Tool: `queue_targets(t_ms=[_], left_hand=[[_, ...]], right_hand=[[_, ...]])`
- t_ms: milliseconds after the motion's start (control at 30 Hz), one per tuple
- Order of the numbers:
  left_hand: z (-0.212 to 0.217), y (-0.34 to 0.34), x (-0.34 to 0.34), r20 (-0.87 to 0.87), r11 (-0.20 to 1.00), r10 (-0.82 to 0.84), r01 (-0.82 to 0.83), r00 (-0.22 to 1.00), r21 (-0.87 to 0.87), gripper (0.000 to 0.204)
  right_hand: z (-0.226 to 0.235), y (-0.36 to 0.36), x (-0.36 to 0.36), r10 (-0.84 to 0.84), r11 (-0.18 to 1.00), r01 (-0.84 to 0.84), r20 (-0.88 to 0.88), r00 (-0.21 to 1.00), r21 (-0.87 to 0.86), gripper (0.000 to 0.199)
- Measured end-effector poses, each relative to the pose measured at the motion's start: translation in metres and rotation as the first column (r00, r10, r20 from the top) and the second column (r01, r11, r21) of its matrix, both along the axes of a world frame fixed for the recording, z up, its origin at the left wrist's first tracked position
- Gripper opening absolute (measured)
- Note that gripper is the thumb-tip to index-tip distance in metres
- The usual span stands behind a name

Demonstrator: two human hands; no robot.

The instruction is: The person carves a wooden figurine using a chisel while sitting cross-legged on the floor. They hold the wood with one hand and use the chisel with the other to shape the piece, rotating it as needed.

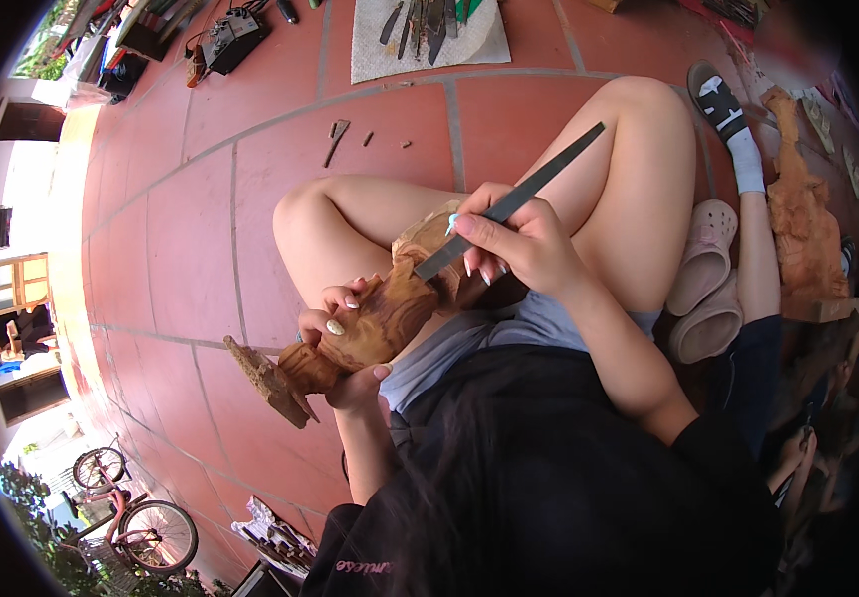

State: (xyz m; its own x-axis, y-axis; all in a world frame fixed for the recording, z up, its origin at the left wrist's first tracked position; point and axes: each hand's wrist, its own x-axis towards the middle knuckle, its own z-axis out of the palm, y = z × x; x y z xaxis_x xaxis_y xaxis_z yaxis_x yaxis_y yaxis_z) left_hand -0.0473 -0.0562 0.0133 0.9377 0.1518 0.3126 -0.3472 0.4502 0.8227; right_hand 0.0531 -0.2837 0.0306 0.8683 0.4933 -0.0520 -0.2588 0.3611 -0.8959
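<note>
A brown carved wooden piece (pixel 378 320) with swirling grain lies slantwise across my lap. Its lower left end flares into a rough, paler, unsmoothed base (pixel 268 380). My left hand (pixel 343 343) is wrapped round the narrower part, fingers over the top and thumb along the near side. In my right hand (pixel 519 239) is a long flat dark file (pixel 549 179), pinched between thumb and fingers. One end of the file rests at the carving's upper part; the other points up and to the right. My right fingers partly hide the carving's far end.
Ahead on the tiles, a white sheet (pixel 370 60) bears several files. Small wood bits (pixel 336 137) lie nearer. At far left sits a dark electrical box (pixel 230 42). Beige clogs (pixel 705 328), another person's sandalled foot (pixel 723 107) and a large wood carving (pixel 803 229) are at right. A bicycle (pixel 141 527) stands lower left.
</note>
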Motion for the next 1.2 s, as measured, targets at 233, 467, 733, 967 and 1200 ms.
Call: queue_targets(t_ms=[233, 467, 733, 967, 1200], left_hand=[[0.009, -0.006, 0.004, -0.005, 0.998, -0.034, 0.034, 0.999, 0.056, 0.062], [0.013, -0.012, 0.007, 0.009, 0.991, -0.087, 0.086, 0.996, 0.107, 0.059], [0.008, -0.003, 0.004, 0.020, 0.975, -0.144, 0.138, 0.989, 0.176, 0.066], [0.006, -0.003, 0.000, -0.009, 0.986, -0.088, 0.089, 0.996, 0.141, 0.067], [0.005, -0.002, -0.003, -0.002, 0.988, -0.082, 0.082, 0.997, 0.128, 0.066]], right_hand=[[0.003, 0.003, 0.001, 0.032, 0.997, -0.033, 0.014, 0.999, 0.070, 0.020], [0.008, 0.001, -0.013, 0.053, 0.989, -0.065, 0.090, 0.994, 0.129, 0.022], [0.017, 0.002, -0.021, 0.065, 0.975, -0.088, 0.121, 0.991, 0.202, 0.018], [0.013, -0.006, -0.021, 0.051, 0.988, -0.066, 0.109, 0.993, 0.136, 0.017], [-0.003, -0.010, -0.005, -0.082, 0.995, 0.068, 0.185, 0.979, 0.077, 0.019]])
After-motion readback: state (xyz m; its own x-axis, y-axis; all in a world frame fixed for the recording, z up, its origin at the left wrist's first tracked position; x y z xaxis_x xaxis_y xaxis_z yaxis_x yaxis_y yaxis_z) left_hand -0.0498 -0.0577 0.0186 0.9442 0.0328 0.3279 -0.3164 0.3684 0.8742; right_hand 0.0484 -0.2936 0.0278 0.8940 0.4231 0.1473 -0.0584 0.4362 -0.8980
